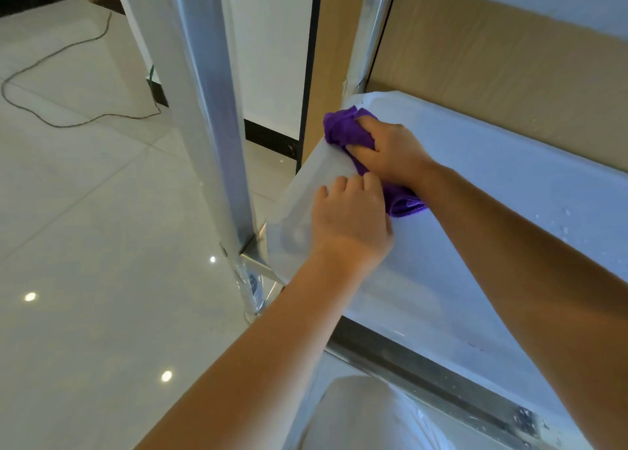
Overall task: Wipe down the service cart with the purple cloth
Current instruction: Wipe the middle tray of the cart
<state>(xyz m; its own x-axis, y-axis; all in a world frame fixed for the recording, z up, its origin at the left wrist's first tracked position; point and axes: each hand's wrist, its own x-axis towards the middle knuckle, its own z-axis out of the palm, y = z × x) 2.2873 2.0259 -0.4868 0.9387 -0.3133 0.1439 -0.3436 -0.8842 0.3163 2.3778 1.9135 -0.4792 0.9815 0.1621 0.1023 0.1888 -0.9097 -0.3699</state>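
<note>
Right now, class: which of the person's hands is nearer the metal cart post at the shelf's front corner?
Left. The left hand rests on the shelf rim beside the post; the right hand grips the purple cloth farther along.

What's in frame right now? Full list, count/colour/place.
purple cloth: 1, purple, bunched on the far left corner of the cart shelf, under the right hand
cart shelf: 1, white, centre right, water drops near its right edge
metal post: 2 visible, silver, one at the shelf's near left corner, one at its far corner
caster: 1, silver, below the near post
cable: 1, dark, looped on the floor upper left
floor: glossy pale tiles, left
cardboard: brown, behind the shelf
left hand: resting on the shelf's left edge, holds nothing
right hand: grips the cloth
</note>
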